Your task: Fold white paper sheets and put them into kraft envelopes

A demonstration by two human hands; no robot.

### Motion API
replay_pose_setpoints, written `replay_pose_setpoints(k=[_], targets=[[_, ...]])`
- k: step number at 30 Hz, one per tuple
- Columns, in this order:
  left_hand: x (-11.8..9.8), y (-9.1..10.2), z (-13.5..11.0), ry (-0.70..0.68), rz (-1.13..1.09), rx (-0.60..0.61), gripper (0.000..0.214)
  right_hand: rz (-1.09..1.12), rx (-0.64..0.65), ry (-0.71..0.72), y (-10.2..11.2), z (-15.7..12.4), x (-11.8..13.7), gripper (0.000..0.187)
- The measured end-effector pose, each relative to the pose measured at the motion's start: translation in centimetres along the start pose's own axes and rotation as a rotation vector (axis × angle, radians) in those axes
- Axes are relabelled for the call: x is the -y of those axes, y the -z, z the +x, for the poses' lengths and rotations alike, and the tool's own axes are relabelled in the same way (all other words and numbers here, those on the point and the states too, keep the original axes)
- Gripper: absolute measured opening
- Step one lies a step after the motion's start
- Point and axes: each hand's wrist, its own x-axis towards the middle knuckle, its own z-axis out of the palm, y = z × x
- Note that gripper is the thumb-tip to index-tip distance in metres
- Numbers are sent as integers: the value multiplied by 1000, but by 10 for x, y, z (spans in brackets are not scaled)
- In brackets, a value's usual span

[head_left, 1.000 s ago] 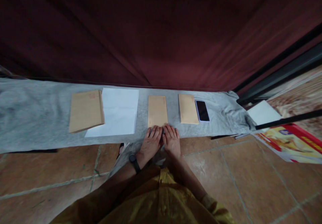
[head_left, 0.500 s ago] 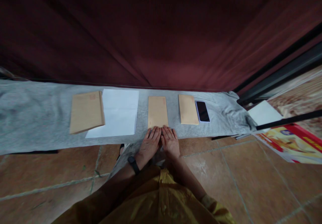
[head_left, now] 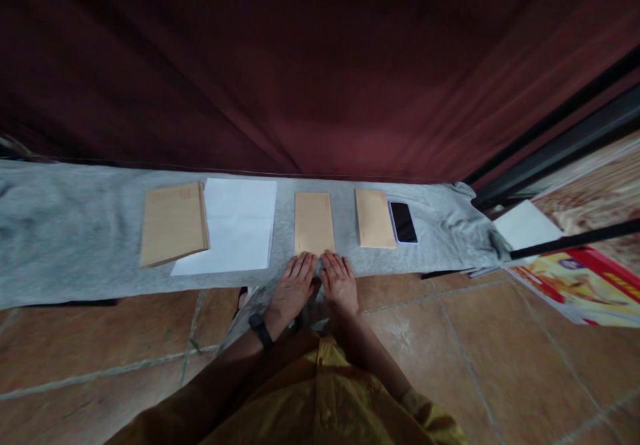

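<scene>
A brown paper envelope (head_left: 314,224) lies upright in front of me at the middle of the grey cloth. On its near end rests my left hand (head_left: 295,282), fingers stretched out flat, a black band on the wrist. My right hand (head_left: 339,282) lies flat beside it, its fingertips at the envelope's near right corner. Neither hand grips anything. The envelope's near edge is partly hidden under the fingers. To the right is another brown envelope (head_left: 375,218). A stack of brown envelopes (head_left: 173,224) sits to the left, partly over white paper sheets (head_left: 243,225).
A smartphone (head_left: 403,222) touches or nearly touches the right-hand envelope. Grey cloth (head_left: 75,232) covers the narrow table. Behind it hangs a dark red curtain (head_left: 320,72). At the right are black metal bars (head_left: 565,145) and a red and yellow box (head_left: 585,282). Tiled floor shows below.
My left hand has slid slightly left along the envelope's near end, widening the gap between the hands. My right hand has barely moved.
</scene>
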Motion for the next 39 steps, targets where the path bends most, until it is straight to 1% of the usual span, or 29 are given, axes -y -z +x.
replay_pose_setpoints(k=[3, 7, 13, 19, 23, 27, 31, 34, 37, 39], targets=[[1, -2, -2, 3, -12, -11, 60, 1, 2, 2, 0, 0, 0, 47], [9, -2, -8, 59, -18, -45, 59, -3, -12, -9, 0, -2, -3, 47], [21, 7, -17, 114, -42, -90, 60, -5, -29, -30, 1, -5, -5, 47], [17, 7, -19, 178, -49, -113, 59, -7, -62, -65, 1, -8, -6, 47], [15, 4, -18, 198, -110, -123, 57, 22, -57, -78, 3, -8, -7, 46], [21, 6, -13, 247, -254, -136, 49, 97, -55, -86, 5, -4, -6, 46], [28, 9, 0, 311, -472, -187, 42, 159, -75, -109, 5, 2, -4, 44], [29, 6, 10, 453, -716, -224, 41, 197, -92, -138, 4, 4, -2, 42], [30, 2, 20, 654, -966, -235, 42, 241, -115, -179, 3, 7, -1, 41], [32, 1, 26, 760, -1082, -238, 39, 280, -136, -208, 3, 8, -1, 41]])
